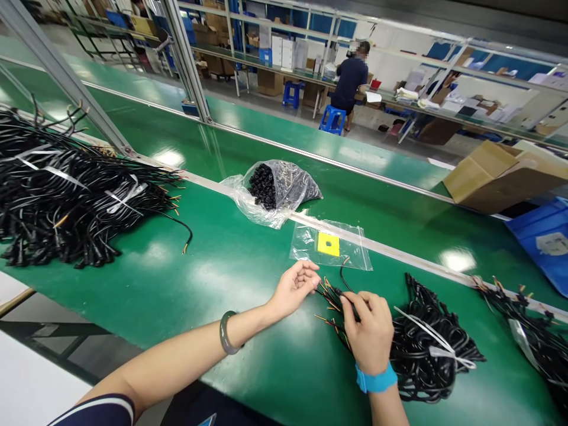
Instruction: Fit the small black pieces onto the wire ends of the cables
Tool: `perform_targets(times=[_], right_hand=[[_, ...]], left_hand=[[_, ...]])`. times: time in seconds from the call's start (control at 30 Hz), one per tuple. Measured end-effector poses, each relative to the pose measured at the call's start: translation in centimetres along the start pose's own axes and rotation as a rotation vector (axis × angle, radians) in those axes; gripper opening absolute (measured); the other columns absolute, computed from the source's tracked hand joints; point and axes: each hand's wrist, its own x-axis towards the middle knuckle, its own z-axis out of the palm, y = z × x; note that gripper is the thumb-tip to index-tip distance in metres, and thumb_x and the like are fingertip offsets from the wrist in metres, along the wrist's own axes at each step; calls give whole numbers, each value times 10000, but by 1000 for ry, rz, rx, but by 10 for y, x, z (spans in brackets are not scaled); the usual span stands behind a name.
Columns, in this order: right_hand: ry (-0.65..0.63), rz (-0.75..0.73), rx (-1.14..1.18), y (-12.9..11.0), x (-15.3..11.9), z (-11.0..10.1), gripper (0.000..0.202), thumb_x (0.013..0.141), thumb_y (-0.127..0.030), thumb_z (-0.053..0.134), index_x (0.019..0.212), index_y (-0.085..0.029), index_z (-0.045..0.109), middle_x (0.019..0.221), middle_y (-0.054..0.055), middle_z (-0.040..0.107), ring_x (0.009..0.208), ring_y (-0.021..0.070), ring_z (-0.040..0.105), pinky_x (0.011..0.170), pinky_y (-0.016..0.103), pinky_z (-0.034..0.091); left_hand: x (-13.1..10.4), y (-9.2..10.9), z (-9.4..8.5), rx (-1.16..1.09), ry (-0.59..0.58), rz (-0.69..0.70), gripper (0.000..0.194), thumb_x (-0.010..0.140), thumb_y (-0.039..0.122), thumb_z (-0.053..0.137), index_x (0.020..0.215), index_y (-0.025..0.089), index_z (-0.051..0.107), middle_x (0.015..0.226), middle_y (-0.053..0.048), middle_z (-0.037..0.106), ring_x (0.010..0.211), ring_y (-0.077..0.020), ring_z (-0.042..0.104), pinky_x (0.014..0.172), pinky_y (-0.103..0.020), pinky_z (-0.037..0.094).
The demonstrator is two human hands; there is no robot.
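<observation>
My right hand (368, 325), with a blue wristband, is closed over black cables (338, 294), thumb and fingers pinched at their near part. Stripped orange, red and yellow wire ends fan out from these cables toward the left. My left hand (299, 287) has its fingers curled, and its thumb tip is beside those wire ends; whatever it pinches is hidden. Right of my right hand lies a tied bundle of black cables (428, 349). Just beyond my hands is a clear zip bag (302, 239) with a yellow square label (328, 244).
A large heap of black cables (80, 189) lies at left on the green table (177, 302). Farther back sits a plastic bag (297, 183) of small black parts. At right are another cable bundle (528, 331), a cardboard box (492, 177) and a blue bin (544, 236).
</observation>
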Motion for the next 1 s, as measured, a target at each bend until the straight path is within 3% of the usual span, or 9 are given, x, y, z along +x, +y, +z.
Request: perform_targets(times=[0.1, 0.2, 0.37, 0.47, 0.57, 0.63, 0.73, 0.87, 1.0], right_hand=[[6, 118, -169, 6, 16, 1, 190, 938, -309, 463, 913, -179, 598, 774, 35, 604, 612, 140, 554, 562, 265, 389], [-66, 199, -206, 17, 29, 12, 186, 942, -257, 376, 980, -161, 531, 836, 64, 602, 643, 159, 572, 533, 264, 385], [-215, 152, -212, 25, 29, 42, 132, 866, -278, 436, 899, -170, 505, 860, 100, 562, 668, 201, 567, 561, 298, 424], [-226, 105, -191, 25, 24, 49, 152, 836, -267, 414, 717, -207, 487, 719, 79, 534, 652, 235, 557, 570, 334, 424], [-265, 109, -63, 25, 22, 43, 203, 846, -305, 369, 691, -220, 470, 705, 64, 543, 637, 222, 556, 577, 340, 435], [-316, 158, 120, 24, 21, 35, 226, 858, -368, 370, 731, -223, 487, 704, 39, 561, 613, 188, 560, 566, 309, 449], [-336, 262, 373, 21, 20, 26, 270, 853, -461, 422, 809, -220, 534, 700, 15, 591, 616, 155, 585, 563, 253, 473], [-229, 359, 534, 13, 17, 21, 333, 833, -523, 496, 828, -198, 572, 728, 29, 624, 649, 145, 607, 578, 215, 494], [-164, 368, 599, 6, 15, 21, 341, 840, -516, 523, 789, -184, 579, 696, 31, 618, 623, 142, 597, 553, 207, 490]], left_hand=[[2, 4, -3, -30, 65, -16, 441, 743, 435, 693, 1032, 149, 522, 842, -22, 566, 662, -92, 528, 597, -218, 469], [2, 6, -6, -29, 69, -30, 439, 721, 436, 708, 996, 141, 532, 819, -19, 562, 656, -89, 522, 580, -203, 462], [8, 7, -18, 24, 109, 34, 337, 745, 353, 684, 968, 136, 555, 844, -40, 590, 670, -94, 541, 587, -199, 476], [31, 15, -44, 283, 249, 157, 238, 799, 261, 600, 996, 133, 563, 867, -57, 621, 698, -115, 579, 594, -209, 499], [66, 34, -87, 704, 461, 250, 212, 820, 147, 519, 1019, 133, 591, 914, -71, 647, 764, -144, 610, 660, -238, 514], [90, 49, -116, 797, 504, 261, 243, 804, 71, 480, 984, 132, 632, 968, -88, 656, 849, -169, 614, 781, -287, 504], [119, 62, -146, 920, 454, 231, 204, 747, 51, 545, 851, 138, 697, 852, -71, 687, 812, -197, 631, 842, -328, 483], [137, 62, -156, 1029, 401, 196, 100, 698, 127, 656, 769, 157, 720, 754, -58, 693, 764, -217, 639, 807, -328, 483], [138, 66, -156, 1074, 424, 200, 45, 690, 157, 676, 724, 159, 706, 728, -57, 695, 743, -219, 637, 778, -313, 477]])
